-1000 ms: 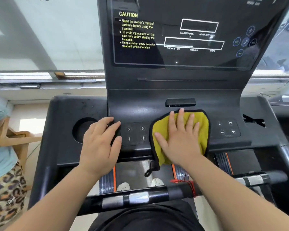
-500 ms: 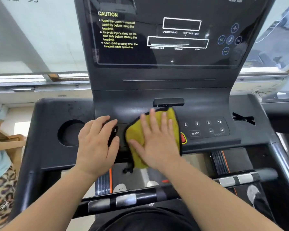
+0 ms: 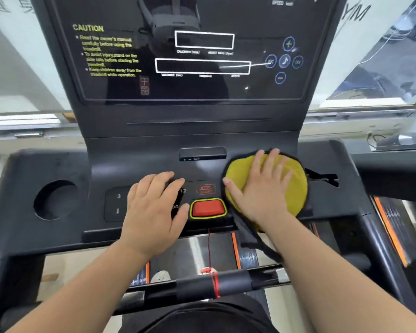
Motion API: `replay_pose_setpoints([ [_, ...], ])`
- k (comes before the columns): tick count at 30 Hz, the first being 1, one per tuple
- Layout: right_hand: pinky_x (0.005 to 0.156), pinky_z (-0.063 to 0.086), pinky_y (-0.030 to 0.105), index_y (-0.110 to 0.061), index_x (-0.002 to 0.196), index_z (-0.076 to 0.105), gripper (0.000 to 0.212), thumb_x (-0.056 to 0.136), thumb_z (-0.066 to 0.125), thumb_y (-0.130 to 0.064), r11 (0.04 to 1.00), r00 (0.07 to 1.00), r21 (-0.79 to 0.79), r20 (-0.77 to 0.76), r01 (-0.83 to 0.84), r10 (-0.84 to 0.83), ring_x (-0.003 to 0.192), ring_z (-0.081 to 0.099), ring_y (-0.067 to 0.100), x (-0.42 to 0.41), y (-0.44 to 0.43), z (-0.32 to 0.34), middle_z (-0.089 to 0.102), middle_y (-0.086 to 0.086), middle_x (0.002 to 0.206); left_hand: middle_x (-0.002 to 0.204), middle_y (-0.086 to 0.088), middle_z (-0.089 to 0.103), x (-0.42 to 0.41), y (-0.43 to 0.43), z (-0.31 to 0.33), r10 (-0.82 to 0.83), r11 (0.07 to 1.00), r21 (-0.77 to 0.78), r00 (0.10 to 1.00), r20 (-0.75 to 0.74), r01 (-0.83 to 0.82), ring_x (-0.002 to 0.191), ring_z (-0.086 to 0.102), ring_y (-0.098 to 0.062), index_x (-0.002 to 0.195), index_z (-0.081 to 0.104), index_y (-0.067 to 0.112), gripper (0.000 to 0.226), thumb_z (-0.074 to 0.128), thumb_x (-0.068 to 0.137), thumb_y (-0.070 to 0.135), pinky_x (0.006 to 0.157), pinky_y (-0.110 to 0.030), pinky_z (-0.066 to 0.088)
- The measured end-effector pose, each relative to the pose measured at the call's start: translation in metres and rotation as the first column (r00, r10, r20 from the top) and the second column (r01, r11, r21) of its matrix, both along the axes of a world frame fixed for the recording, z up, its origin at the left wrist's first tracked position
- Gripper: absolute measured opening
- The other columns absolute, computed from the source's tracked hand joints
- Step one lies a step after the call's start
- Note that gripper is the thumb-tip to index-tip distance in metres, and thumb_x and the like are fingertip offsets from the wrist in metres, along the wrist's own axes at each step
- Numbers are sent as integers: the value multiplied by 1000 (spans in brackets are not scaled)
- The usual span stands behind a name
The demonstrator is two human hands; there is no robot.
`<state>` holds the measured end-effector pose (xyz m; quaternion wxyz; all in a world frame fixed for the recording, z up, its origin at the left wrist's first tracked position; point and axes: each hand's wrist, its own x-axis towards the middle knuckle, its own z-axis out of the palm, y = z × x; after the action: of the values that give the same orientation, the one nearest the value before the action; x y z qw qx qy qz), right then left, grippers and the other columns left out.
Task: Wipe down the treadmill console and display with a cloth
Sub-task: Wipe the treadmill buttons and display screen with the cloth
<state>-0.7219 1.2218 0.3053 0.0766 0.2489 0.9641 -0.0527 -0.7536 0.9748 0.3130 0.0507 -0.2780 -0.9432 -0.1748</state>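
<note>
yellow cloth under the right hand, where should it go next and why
Probably slide it rightward over the console. The right hand presses the yellow cloth flat just right of the red button, the left hand rests on the keypad, and bare console surface lies beyond the cloth.

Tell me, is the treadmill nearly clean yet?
Partway. Done: the yellow cloth already rubbed over the red button a moment ago. Now: the right hand presses it flat on the right side of the console, while the left hand rests on the left buttons. Left: the display above and the cup holder side, neither touched by the cloth here.
</note>
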Motion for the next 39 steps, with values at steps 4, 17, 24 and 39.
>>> replay_pose_setpoints([
  [4,123,9,67,-15,164,5,94,92,10,-75,891,891,6,11,-455,455,156,-4,45,7,-21,-1,-6,18,171,132,-8,61,2,26,1,34,999,-20,999,-9,-34,121,52,-34,126,66,14,53,47,89,46,102,-46,34],
  [17,126,2,60,-17,163,-8,104,87,8,-85,960,962,47,17,-274,274,156,-13,43,24,91,-2,-18,20,169,134,-11,59,4,64,-11,137,987,-74,989,-48,-140,121,50,-35,126,65,13,56,46,89,50,99,-47,33],
  [24,123,-7,61,-16,162,-9,97,93,19,-79,939,935,27,-83,-344,345,154,-19,44,-8,62,0,-23,18,168,137,-11,58,2,80,-1,134,989,-59,989,-59,-137,122,52,-37,127,65,12,56,46,90,50,99,-50,36],
  [39,125,-8,60,-24,162,-14,98,90,11,-86,912,914,56,12,-406,406,154,-22,41,14,115,0,-27,12,168,148,-13,51,-8,92,0,91,980,-174,995,-42,-97,136,44,-37,133,61,15,63,45,90,57,109,-59,35],
])
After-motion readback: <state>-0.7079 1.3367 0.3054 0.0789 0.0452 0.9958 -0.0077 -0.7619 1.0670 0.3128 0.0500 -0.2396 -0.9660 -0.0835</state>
